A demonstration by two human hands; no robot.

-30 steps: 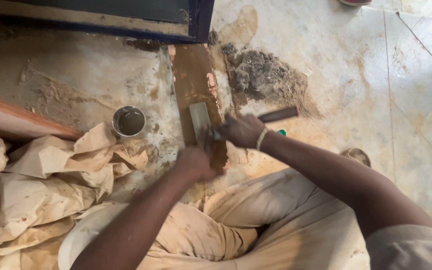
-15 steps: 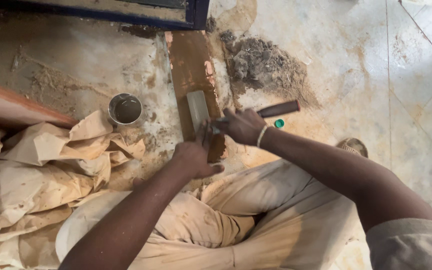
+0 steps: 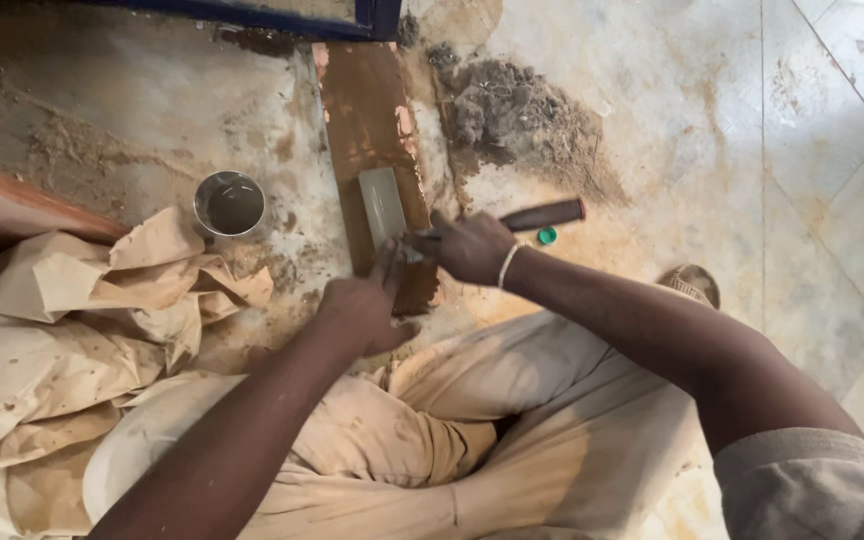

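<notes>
Both hands have edged slightly toward the person along the brown board (image 3: 367,130) since half a second ago, and the grey blade (image 3: 384,205) between them now shows more of its flat face.

A person seated on a stained tile floor (image 3: 652,110) works a flat grey blade against a long brown board smeared with wet paste. The right hand (image 3: 467,247) is curled shut over the near end of the blade, pressing it down on the board; a pale band circles that wrist. The left hand (image 3: 364,312) rests just beside it at the board's near end, fingers bent and closed against the blade's lower edge, though how firmly it grips cannot be told. The blade lies flat about midway down the board, its far end pointing away from the person.

A dark handle (image 3: 542,214) lies on the floor just behind the right hand, with a small green cap (image 3: 547,236) beside it. A heap of grey debris (image 3: 517,120) sits right of the board's far end. A small metal tin (image 3: 231,204) stands left of the board, near crumpled brown paper (image 3: 82,320). A blue frame (image 3: 282,15) edges the top of the view. The person's tan trousers (image 3: 512,430) fill the foreground.
</notes>
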